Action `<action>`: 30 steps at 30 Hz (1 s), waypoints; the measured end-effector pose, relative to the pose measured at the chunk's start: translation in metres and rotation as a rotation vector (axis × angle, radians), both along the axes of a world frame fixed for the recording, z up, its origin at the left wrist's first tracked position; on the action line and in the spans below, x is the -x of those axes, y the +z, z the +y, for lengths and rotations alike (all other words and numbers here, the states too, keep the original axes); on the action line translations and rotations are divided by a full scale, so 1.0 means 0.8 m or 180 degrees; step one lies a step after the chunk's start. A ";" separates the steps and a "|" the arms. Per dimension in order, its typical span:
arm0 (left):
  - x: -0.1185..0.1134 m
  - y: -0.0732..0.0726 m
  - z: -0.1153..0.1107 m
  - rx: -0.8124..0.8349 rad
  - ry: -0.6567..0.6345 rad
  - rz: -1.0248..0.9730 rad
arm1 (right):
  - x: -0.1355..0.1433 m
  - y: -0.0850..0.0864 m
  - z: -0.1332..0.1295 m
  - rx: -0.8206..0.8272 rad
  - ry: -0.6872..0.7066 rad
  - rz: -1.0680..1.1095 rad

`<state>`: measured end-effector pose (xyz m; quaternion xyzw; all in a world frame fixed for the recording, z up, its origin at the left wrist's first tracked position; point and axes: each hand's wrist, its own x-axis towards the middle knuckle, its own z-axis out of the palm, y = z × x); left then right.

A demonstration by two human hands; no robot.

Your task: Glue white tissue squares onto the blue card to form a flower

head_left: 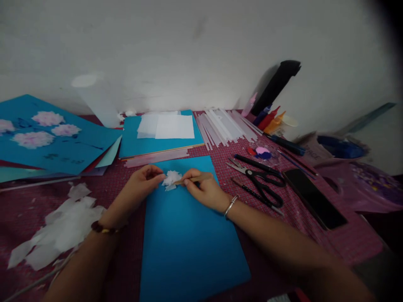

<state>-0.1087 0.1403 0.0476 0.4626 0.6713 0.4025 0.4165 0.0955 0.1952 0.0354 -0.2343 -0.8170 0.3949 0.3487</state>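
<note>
A small white paper flower (171,178) with ruffled petals lies near the top of a blue sheet of card (192,239). At its left edge is my left hand (143,180), thumb and forefinger drawn together in a pinch; what sits between the tips is too small to make out. From the other side, my right hand (204,191) grips a flat tan wooden stick (201,178), its tip touching the flower's lower right. Loose white tissue-paper pieces (67,224) are heaped left of my left forearm.
Scissors (260,178), pens, a phone (315,197) and paint blobs (262,153) lie on the right. Behind are paper strips (223,126), paint bottles (273,119) and white sheets (174,126) on blue card. A blue card with flowers (72,142) stands left, near the wall.
</note>
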 end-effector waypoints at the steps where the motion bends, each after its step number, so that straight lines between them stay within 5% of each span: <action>1: 0.000 0.003 -0.001 0.0066 0.0084 -0.0068 | -0.001 0.001 -0.001 -0.0136 -0.0019 -0.0090; 11: -0.005 0.006 -0.001 0.0214 0.0243 -0.0029 | -0.003 0.006 -0.010 -0.0427 0.0156 -0.0563; 18: -0.008 0.001 -0.002 0.0011 0.0384 -0.0204 | 0.000 -0.001 0.012 0.2142 -0.0531 0.0923; 22: -0.012 0.008 -0.020 -0.0130 0.0349 0.0021 | -0.001 -0.004 0.020 0.2493 -0.0530 0.1056; 27: 0.051 0.039 -0.071 -0.0075 0.0322 0.0976 | -0.001 -0.006 0.023 0.2362 -0.0329 0.0767; 30: 0.127 0.059 -0.102 0.0004 0.1019 0.1701 | 0.000 -0.004 0.022 0.2299 -0.0326 0.0636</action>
